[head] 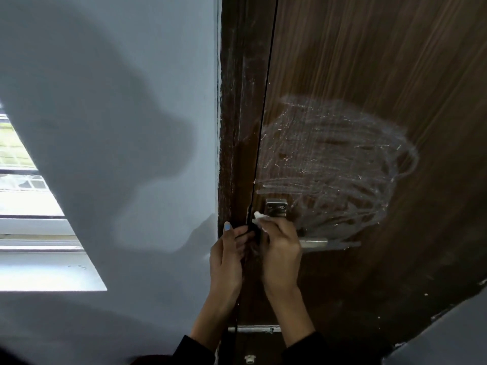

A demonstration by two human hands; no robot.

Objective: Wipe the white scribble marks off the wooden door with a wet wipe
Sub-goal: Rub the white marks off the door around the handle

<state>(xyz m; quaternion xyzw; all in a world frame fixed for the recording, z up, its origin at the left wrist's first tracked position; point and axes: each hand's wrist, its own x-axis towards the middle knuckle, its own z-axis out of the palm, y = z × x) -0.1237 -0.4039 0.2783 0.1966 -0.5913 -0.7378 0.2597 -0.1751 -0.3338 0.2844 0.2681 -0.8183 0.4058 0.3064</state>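
Note:
A dark wooden door (369, 61) fills the right half of the head view. A broad patch of white scribble marks (332, 164) covers its middle, above a metal handle (313, 243). My right hand (280, 248) is closed around a white wet wipe (259, 218), whose tip pokes out by the metal latch plate (276, 208). My left hand (228, 256) rests at the door's edge beside the right one, fingers curled toward a small dark thing between the hands. What that dark thing is stays unclear.
The dark door frame (232, 114) runs vertically beside a grey-blue wall (118, 127). A bright window (31, 227) with a white sill sits at the far left. A metal bolt (250, 358) shows low on the door. Grey wall (453, 335) cuts the bottom right corner.

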